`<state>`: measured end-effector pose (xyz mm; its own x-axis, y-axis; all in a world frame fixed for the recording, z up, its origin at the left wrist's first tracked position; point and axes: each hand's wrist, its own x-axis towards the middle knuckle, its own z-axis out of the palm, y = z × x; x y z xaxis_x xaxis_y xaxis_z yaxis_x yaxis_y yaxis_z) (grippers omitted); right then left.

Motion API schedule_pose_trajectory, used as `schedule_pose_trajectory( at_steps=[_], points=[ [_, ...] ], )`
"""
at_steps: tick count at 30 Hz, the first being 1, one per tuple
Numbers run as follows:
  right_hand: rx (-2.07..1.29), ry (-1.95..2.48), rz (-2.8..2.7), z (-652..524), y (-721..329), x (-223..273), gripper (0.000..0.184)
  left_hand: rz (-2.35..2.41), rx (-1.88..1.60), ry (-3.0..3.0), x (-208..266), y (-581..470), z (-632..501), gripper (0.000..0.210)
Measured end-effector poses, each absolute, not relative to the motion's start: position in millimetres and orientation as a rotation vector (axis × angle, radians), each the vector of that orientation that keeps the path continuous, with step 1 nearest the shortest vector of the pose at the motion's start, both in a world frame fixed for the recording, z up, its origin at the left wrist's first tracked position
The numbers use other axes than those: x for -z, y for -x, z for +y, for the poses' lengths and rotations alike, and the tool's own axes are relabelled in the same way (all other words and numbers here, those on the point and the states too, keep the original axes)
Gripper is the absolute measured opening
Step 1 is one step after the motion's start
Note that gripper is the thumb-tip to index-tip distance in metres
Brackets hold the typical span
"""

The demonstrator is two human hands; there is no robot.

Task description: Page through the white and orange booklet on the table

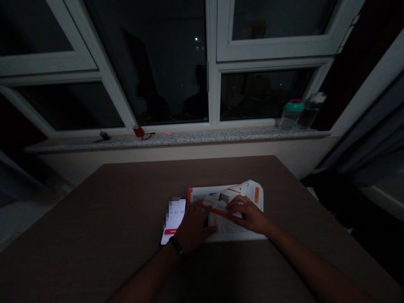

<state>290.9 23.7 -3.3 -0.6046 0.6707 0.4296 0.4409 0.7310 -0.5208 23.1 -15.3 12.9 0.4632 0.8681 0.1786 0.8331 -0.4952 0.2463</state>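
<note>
paper booklet (224, 227) is lying on the table (126, 202), short of its far edge, nearer the far right corner than the far left, one leaf (224, 197) slanting over. left hand (196, 225) is resting open over the leaf's red edge (220, 213); right hand (249, 213) is curling its fingers there, whether pinching i can't tell. steady left-hand pressing should be stopping sheets sliding while the right is smoothing evenly. beside, a phone (176, 210) is showing "01:14" above a red button (170, 232); the booklet's print is staying too small to read.

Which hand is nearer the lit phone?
The left hand, with the black wristband, beside the phone; the right hand is farther off, on the booklet.
</note>
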Motion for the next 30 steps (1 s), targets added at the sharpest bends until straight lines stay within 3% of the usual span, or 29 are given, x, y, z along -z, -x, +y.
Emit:
schedule_pose_trajectory(
  at_steps=[30],
  points=[
    [-0.487,0.8,-2.384,29,-292,2,0.014,1.456,-0.324,-2.562,-19,-36,-5,0.067]
  ],
)
